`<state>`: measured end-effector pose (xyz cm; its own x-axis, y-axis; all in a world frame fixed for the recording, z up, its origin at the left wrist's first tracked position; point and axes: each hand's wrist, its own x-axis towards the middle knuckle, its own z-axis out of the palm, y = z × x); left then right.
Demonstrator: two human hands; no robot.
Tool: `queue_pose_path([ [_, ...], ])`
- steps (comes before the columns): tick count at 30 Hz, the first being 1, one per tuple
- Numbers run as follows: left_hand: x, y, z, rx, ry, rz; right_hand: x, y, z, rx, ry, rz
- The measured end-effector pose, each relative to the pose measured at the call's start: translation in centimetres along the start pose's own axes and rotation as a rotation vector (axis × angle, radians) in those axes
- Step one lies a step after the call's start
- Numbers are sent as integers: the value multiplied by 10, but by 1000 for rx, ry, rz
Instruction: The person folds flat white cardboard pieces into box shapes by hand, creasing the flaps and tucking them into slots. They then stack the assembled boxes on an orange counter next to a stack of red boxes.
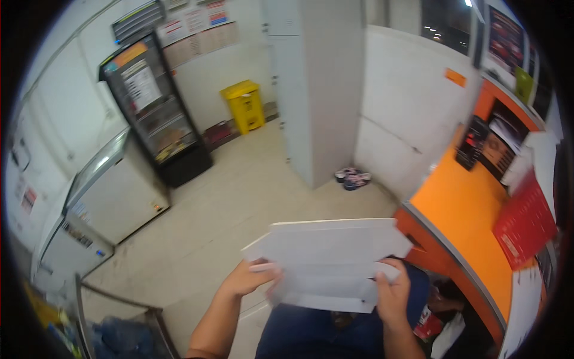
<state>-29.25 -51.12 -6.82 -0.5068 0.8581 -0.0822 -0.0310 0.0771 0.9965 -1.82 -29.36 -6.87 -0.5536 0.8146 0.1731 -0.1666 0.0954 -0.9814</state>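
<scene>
A pale grey-white sheet of folded card (335,251), with angled corners and crease lines like an unfolded carton, is held above my lap. My left hand (248,278) grips its left edge, the thumb lying over a side flap. At the opposite edge my right hand (391,290) pinches a small curved flap between thumb and fingers. The card's lower part tilts toward me, and the fingers behind it are hidden.
To my right curves an orange counter (457,191) with a black phone (472,142) and a red calendar-like card (526,218). Ahead stand a grey locker (332,90), shoes (353,178) and a yellow bin (244,107). A black display fridge (185,152) and chest freezer (128,185) line the left.
</scene>
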Motion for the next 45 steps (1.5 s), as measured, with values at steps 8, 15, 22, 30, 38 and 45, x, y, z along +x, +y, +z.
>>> queue_pose_path([
  [8, 4, -9, 24, 32, 169, 32, -16, -15, 17, -119, -82, -57],
  [15, 15, -13, 54, -22, 504, 289, -31, -32, 28, -274, -182, -126],
  [22, 22, -14, 47, 51, 551, 422, -53, -20, 56, -105, -283, -398],
  [30, 22, -22, 50, -346, 339, 756, -66, -13, 73, -199, -308, -571],
  [38, 41, -39, -2, -431, -22, 679, -64, -17, 73, -262, -244, -648],
  [45, 59, -52, -50, -485, -320, 640, -74, -17, 83, -297, -308, -780],
])
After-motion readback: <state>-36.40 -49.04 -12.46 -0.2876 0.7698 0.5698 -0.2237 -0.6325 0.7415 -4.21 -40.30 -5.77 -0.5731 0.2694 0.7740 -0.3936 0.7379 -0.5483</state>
